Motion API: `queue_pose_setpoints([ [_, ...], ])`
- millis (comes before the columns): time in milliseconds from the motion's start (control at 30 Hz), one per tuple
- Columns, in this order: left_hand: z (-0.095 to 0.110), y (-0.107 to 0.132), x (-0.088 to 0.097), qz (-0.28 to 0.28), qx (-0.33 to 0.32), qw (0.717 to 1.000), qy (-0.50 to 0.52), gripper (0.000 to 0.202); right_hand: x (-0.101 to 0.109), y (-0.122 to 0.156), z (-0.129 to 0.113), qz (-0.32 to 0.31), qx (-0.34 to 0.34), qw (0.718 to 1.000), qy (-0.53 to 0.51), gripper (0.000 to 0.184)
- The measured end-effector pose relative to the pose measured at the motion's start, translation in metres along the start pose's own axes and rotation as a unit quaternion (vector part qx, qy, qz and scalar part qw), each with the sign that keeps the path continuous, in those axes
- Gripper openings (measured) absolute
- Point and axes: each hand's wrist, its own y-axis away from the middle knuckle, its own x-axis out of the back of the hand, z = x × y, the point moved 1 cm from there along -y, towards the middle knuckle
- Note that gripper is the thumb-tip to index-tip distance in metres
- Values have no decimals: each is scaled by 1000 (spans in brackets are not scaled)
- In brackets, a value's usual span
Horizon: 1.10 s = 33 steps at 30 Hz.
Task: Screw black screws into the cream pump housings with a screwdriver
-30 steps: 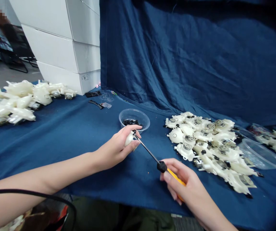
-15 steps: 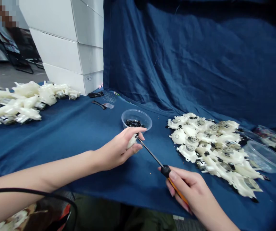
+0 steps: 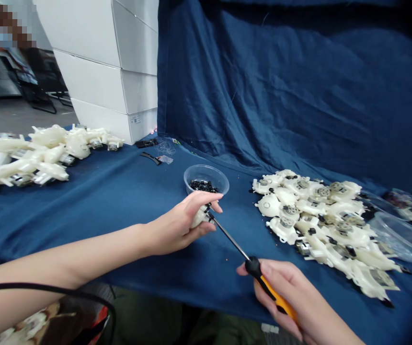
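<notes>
White plastic shows between the fingers of the left hand (image 3: 179, 224), which is closed around a small cream-coloured part (image 3: 199, 217), thumb over the top and fingertips curled beneath. At about 4 o'clock from it, near the lower edge of the view, the right hand (image 3: 294, 299) is wrapped around the orange handle of a screwdriver (image 3: 254, 266). The thin shaft slants up toward 10 o'clock, and its tip touches the held part just beside the left thumb. At 1 o'clock from the left hand, just beyond the fingertips, stands a clear bowl (image 3: 190, 176) with small black screws (image 3: 203, 186) in it. At 3 o'clock lies a heap of white motor housings (image 3: 321, 220) on the blue-draped table (image 3: 112, 196), with a clear shallow dish (image 3: 402, 237) at its far right. Another heap of white parts (image 3: 40, 153) lies well apart at 10 o'clock, in front of stacked white boxes (image 3: 112, 81). A blue cloth backdrop (image 3: 281, 96) hangs behind, and a black cable (image 3: 65, 293) crosses beneath the left forearm.
</notes>
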Motion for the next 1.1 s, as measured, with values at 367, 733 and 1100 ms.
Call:
queue_pose_setpoints([
  [367,1,3,-8,-15,144,985,98,60,9,7,-13,283,475,610,567,35],
  [733,1,6,-7,12,119,990,75,61,10,8,-24,168,222,864,420,48],
  [1100,12,-5,-6,88,251,943,200,50,15,25,-16,155,32,957,244,63],
])
